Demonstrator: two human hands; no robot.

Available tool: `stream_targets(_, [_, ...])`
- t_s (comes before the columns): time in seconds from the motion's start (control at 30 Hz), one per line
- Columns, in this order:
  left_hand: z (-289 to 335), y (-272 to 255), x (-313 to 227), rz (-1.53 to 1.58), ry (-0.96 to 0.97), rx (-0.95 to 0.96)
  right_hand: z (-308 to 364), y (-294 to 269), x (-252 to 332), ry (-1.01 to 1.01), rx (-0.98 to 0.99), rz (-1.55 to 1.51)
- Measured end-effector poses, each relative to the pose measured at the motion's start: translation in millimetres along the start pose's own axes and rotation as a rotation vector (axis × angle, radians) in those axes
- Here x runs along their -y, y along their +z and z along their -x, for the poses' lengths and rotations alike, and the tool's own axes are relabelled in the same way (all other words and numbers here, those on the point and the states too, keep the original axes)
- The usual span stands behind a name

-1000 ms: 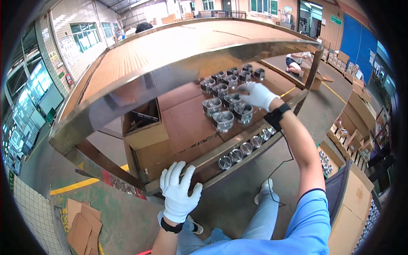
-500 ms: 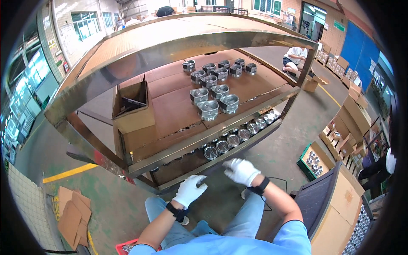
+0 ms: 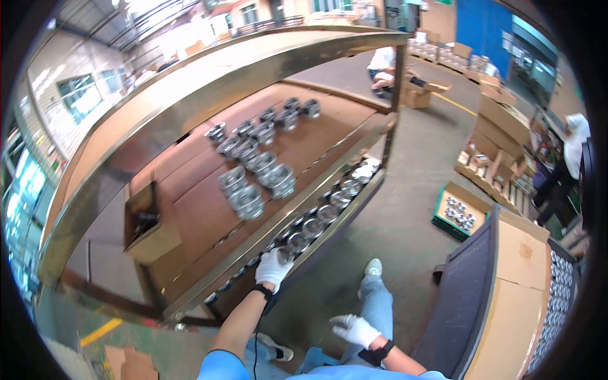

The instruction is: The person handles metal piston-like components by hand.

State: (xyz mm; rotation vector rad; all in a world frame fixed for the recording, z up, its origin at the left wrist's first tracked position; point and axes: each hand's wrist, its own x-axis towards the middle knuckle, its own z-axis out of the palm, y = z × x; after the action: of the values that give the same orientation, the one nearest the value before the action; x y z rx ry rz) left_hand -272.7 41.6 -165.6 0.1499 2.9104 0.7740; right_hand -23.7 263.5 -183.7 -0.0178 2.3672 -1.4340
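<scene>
My left hand (image 3: 274, 266), in a soft white fabric glove, reaches to the lower shelf (image 3: 349, 214), fingers bent against a shiny round metal part (image 3: 285, 255) in the front row; blur keeps me from telling whether I grip it or only touch it. Beyond it, smooth, disc-faced metal parts (image 3: 313, 228) run along the shelf edge, catching bright glints. My right hand (image 3: 356, 330), gloved the same way, hangs well apart from the rack (image 3: 272, 60), above my faded blue jeans (image 3: 378, 301), its fingers loosely spread and slightly curled, with nothing visible in it. A black band (image 3: 263, 290) wraps my left wrist, matched by another on the right. The rack is framed in polished, scuffed metal bars, and flat brown cardboard (image 3: 190, 209) lines its upper shelf, creased and matte. On it stand silvery cylindrical castings (image 3: 247, 201) with hollowed, notched shapes, grouped in uneven rows, some near-touching. Left of them sits an open-topped cardboard box (image 3: 155, 247) with something dark inside. To my right, a green crate (image 3: 451, 229) holds more metal pieces on the smooth grey-green floor (image 3: 405, 190), near a dark-sided cart (image 3: 459, 288) topped with folded, tan cardboard sheeting (image 3: 519, 266).
</scene>
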Motion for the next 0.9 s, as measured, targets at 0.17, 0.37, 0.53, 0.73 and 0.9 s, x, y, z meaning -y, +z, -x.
stream_targets(0.17, [-32.3,31.5,15.1,-0.22,-0.098,-0.065,20.5,0.9,6.1,0.085,0.113,0.051])
stream_targets(0.37, [-49.1,32.0,22.1,-0.259,-0.102,0.061,17.5,0.3,17.9,0.069,0.069,-0.008])
stream_targets(0.53, [-16.5,5.3,30.7,-0.052,-0.057,-0.192,13.0,-8.5,37.9,-0.019,0.004,0.056])
stream_targets(0.73, [89.9,-56.5,18.8,1.621,-0.183,0.299,20.6,-14.0,57.5,-0.285,-0.175,0.148])
stream_targets(0.9, [179.4,-90.3,-7.1,2.043,-0.133,0.522,20.6,-13.4,140.5,-0.38,-0.264,0.076])
